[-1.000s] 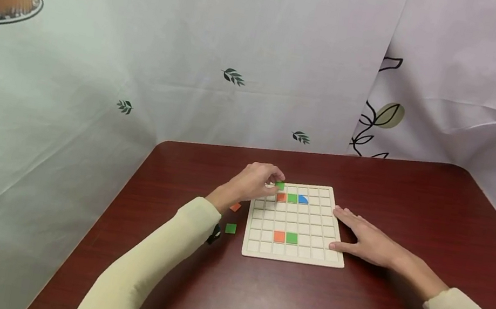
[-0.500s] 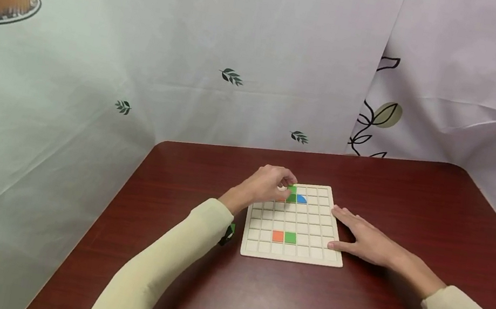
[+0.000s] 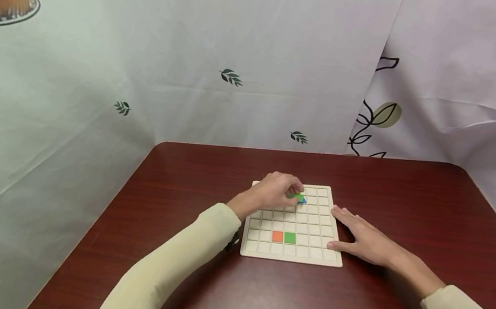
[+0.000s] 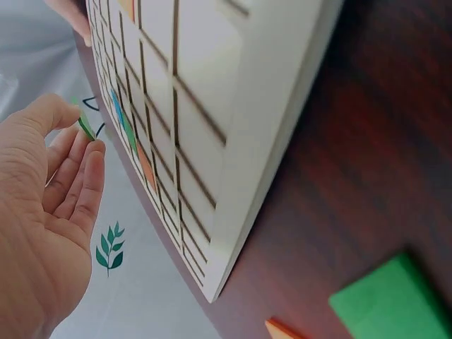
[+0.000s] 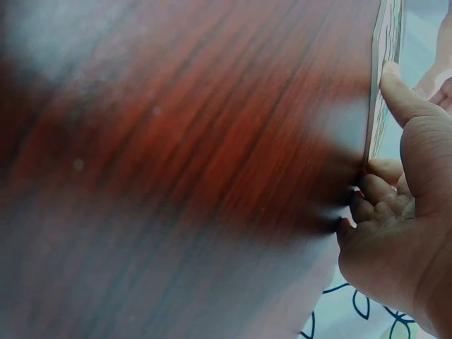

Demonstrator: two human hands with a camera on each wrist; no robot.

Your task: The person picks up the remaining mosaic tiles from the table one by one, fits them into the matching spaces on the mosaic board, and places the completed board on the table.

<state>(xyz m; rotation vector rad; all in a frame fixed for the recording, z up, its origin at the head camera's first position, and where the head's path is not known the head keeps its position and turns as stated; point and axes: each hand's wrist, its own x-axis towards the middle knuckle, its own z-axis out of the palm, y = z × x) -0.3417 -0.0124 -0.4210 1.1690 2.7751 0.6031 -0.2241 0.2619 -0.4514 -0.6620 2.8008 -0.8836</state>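
Note:
Thumb and fingertips of my left hand (image 3: 273, 190) pinch a green square tile (image 4: 85, 126) just above the cream grid board (image 3: 315, 221). Below it a blue piece (image 3: 303, 201) partly shows in the board's far rows. The left wrist view has that blue piece in line with a green tile (image 4: 129, 135) and an orange tile (image 4: 146, 167). Nearer the front, another orange tile (image 3: 277, 236) and green tile (image 3: 290, 237) sit side by side in the grid. My right hand (image 3: 371, 242), fingers extended, touches the board's right edge with thumb and fingertips.
On the dark red table (image 3: 301, 305), left of the board, lie a loose green tile (image 4: 392, 304) and an orange tile (image 4: 282, 329). My left arm hides them from the head view. A printed cloth (image 3: 271, 43) hangs behind the table.
My left hand has moved right and slightly nearer with the pinched green tile, from the board's far left to over the blue piece. The right hand stays at the board's edge.

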